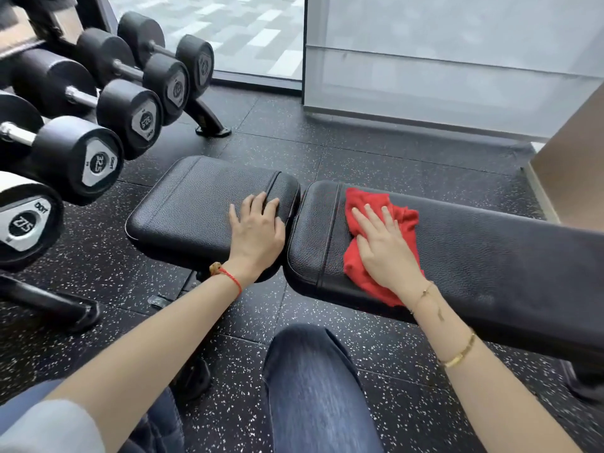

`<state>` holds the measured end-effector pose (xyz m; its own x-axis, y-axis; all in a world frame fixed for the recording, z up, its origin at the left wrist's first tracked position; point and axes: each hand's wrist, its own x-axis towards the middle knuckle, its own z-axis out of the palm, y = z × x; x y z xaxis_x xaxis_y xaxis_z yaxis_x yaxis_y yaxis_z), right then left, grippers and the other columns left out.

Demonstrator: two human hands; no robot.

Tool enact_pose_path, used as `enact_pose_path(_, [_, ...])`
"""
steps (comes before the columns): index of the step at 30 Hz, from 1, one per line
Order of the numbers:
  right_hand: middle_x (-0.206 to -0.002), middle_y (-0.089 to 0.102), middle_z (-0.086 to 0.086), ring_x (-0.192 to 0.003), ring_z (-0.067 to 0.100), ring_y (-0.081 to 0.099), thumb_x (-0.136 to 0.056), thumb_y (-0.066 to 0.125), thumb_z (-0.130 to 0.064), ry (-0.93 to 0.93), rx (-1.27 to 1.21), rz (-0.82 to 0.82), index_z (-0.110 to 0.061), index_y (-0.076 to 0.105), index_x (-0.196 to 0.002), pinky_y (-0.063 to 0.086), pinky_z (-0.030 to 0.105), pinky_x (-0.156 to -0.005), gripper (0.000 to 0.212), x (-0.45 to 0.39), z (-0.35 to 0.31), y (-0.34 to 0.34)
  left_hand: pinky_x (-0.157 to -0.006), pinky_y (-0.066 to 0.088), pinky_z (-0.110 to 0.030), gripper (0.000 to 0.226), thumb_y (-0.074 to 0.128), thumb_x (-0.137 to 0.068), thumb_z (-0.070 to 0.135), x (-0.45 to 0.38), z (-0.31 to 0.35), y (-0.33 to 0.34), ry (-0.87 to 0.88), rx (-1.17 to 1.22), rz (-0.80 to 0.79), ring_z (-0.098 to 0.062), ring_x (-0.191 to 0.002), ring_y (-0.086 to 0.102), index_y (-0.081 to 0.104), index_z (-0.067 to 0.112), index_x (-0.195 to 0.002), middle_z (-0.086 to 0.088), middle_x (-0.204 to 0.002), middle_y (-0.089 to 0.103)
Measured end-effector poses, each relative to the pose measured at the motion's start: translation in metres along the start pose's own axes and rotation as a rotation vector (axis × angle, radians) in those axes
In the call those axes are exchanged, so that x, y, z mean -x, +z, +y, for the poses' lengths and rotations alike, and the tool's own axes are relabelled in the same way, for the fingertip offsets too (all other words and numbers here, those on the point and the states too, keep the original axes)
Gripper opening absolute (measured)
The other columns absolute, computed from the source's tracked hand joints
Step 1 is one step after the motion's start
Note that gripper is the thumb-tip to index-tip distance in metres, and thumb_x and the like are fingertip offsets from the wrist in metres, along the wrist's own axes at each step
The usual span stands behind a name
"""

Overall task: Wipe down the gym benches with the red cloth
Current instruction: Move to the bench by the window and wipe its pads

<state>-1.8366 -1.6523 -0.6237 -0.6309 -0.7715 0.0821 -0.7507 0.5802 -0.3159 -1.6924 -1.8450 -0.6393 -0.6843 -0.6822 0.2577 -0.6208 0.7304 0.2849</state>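
Note:
A black padded gym bench lies across the middle of the view, in two parts: a short seat pad (192, 207) on the left and a long back pad (490, 266) running off to the right. The red cloth (362, 204) lies crumpled on the left end of the long pad. My right hand (382, 246) presses flat on the cloth with straight fingers. My left hand (258, 233) rests flat on the right end of the seat pad, next to the gap between the pads.
A rack of black dumbbells (98, 158) stands close on the left, its foot (209, 125) reaching towards the bench. Speckled rubber floor (359, 152) surrounds the bench. A glass wall (457, 60) stands behind, a brown panel (568, 171) at right. My knees in jeans (313, 387) are below the bench.

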Motion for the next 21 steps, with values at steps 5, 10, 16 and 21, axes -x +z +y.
enact_pose_path(5, [-0.163,0.010,0.004,-0.149,0.036,0.001,-0.101,0.034,-0.024,0.188,0.038,-0.032,-0.023,0.020,-0.154,0.001,0.048,-0.121,0.055,-0.052,0.015,-0.016,-0.119,0.017,-0.055,0.044,0.042,-0.095,0.028,0.008,0.029,0.001,0.088,0.055,0.019,-0.021,-0.139,0.034,0.050,0.021,-0.137,-0.001,-0.146,0.046])
enact_pose_path(10, [-0.163,0.013,0.000,-0.150,0.030,0.001,-0.099,0.039,-0.022,-0.044,-0.002,-0.037,-0.025,0.024,-0.153,0.002,0.046,-0.122,0.056,-0.012,-0.004,-0.004,-0.119,0.018,-0.050,0.044,0.042,-0.095,0.027,0.011,0.060,0.013,0.172,0.062,-0.006,-0.020,-0.140,0.035,0.048,0.021,-0.139,-0.001,-0.147,0.046])
enact_pose_path(16, [-0.161,0.018,-0.002,-0.150,0.027,0.004,-0.098,0.040,-0.018,0.027,-0.044,0.019,-0.027,0.029,-0.151,0.003,0.042,-0.122,0.055,0.035,0.047,-0.020,-0.120,0.017,-0.048,0.044,0.042,-0.096,0.026,0.005,0.082,0.021,0.208,0.108,-0.042,-0.020,-0.140,0.034,0.048,0.020,-0.139,-0.002,-0.147,0.044])
enact_pose_path(21, [-0.162,0.016,0.003,-0.150,0.033,0.003,-0.100,0.037,-0.021,0.276,0.000,0.034,-0.024,0.028,-0.152,-0.002,0.044,-0.122,0.053,-0.004,0.085,-0.038,-0.117,0.025,-0.047,0.043,0.043,-0.095,0.027,0.005,0.087,0.024,0.225,0.104,-0.047,-0.023,-0.137,0.036,0.050,0.018,-0.137,-0.004,-0.144,0.047])
